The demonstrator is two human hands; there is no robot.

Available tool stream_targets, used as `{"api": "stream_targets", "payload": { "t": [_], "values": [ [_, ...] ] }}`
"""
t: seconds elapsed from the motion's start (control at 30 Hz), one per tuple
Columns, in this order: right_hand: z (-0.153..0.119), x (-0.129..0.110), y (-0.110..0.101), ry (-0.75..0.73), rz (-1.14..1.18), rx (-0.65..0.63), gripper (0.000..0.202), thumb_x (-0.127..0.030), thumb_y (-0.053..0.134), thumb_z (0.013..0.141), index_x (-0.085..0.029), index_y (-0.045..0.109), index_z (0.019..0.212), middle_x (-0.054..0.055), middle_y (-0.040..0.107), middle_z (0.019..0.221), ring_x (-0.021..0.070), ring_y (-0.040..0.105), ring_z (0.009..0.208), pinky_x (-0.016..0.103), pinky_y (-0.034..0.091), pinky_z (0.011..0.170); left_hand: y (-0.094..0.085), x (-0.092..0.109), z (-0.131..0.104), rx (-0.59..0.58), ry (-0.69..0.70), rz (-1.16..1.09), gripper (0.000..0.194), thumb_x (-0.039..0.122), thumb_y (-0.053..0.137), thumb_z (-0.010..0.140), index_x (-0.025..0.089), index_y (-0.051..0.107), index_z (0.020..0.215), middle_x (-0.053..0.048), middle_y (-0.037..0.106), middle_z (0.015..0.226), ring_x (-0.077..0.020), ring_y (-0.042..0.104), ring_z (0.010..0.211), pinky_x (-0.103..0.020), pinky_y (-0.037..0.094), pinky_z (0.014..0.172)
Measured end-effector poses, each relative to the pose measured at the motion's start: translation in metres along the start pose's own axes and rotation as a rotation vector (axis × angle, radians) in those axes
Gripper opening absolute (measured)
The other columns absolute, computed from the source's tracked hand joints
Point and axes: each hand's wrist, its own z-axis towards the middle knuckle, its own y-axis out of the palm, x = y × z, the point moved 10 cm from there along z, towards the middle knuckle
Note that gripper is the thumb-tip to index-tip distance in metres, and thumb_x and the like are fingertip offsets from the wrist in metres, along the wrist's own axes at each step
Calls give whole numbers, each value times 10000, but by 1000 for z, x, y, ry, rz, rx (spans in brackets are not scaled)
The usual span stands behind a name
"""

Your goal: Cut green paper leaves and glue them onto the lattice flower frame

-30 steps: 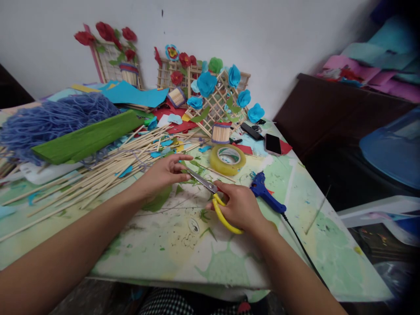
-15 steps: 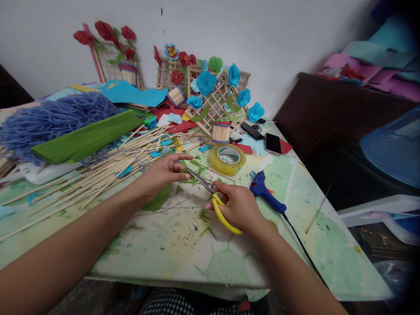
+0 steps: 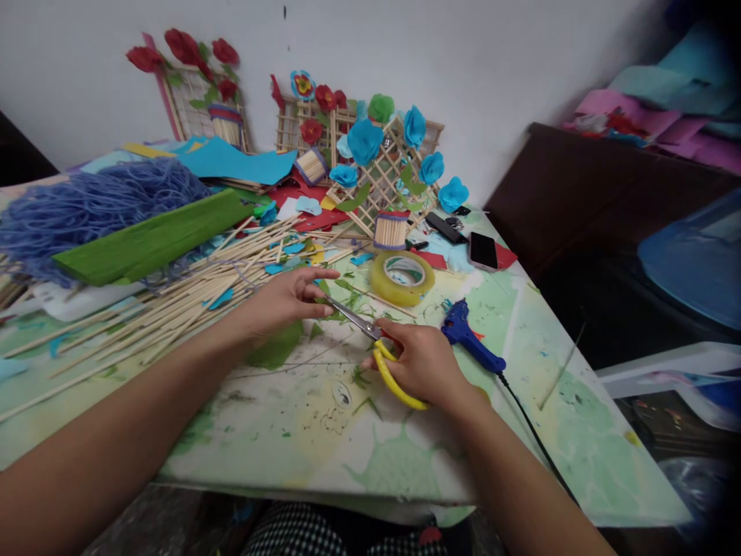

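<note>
In my right hand (image 3: 420, 359) is a pair of scissors (image 3: 362, 323) with yellow handles. Their nearly closed blades point left, the tips reaching the fingers of my left hand (image 3: 292, 297). My left thumb and bent fingers close around what looks like a small green paper piece (image 3: 323, 287), mostly hidden, while the index finger stretches out. Below that hand a larger green paper piece (image 3: 278, 347) lies on the table. Green scraps (image 3: 347, 287) are strewn beyond the blades, beside a roll of clear yellowish tape (image 3: 379, 289).
A blue glue gun (image 3: 472, 340) lies right of my right hand, its cord running off the near edge. Thin wooden sticks (image 3: 174, 309), green crepe paper (image 3: 150, 239) and purple yarn (image 3: 104, 205) cover the left. Stick lattices with paper flowers (image 3: 364, 143) lean against the wall. A phone (image 3: 482, 251) lies behind.
Both hands and the scissors stay almost in the same place. The view has shifted very slightly.
</note>
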Motion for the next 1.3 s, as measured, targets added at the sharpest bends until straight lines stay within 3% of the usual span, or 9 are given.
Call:
{"api": "stream_targets", "payload": {
  "t": [0.33, 0.97, 1.3],
  "values": [
    [0, -1, -1, 2, -44, -6, 436, -548, 592, 808, -238, 671, 1105, 24, 676, 702, 143, 530, 588, 260, 210, 536, -1, 1, 2, -52, -19, 81, 666, 198, 743, 595, 192, 548, 1232, 24, 620, 676, -161, 620, 636, -254, 409, 587],
    [0, 2, -2, 47, -21, 16, 412, -519, 592, 816, -241, 679, 1108, 37, 701, 731, 163, 573, 618, 255, 258, 539, -6, 8, 2, -6, 18, 126, 610, 228, 734, 622, 209, 561, 1206, 55, 536, 590, -136, 529, 543, -250, 352, 533],
    [0, 0, -2, 25, -10, 10, 386, -561, 569, 816, -233, 680, 988, 19, 681, 691, 140, 522, 573, 254, 216, 529, -5, 3, 2, -8, 5, 101, 661, 234, 744, 605, 180, 552, 1236, 53, 527, 604, -136, 521, 553, -252, 354, 545]
  ]
}}
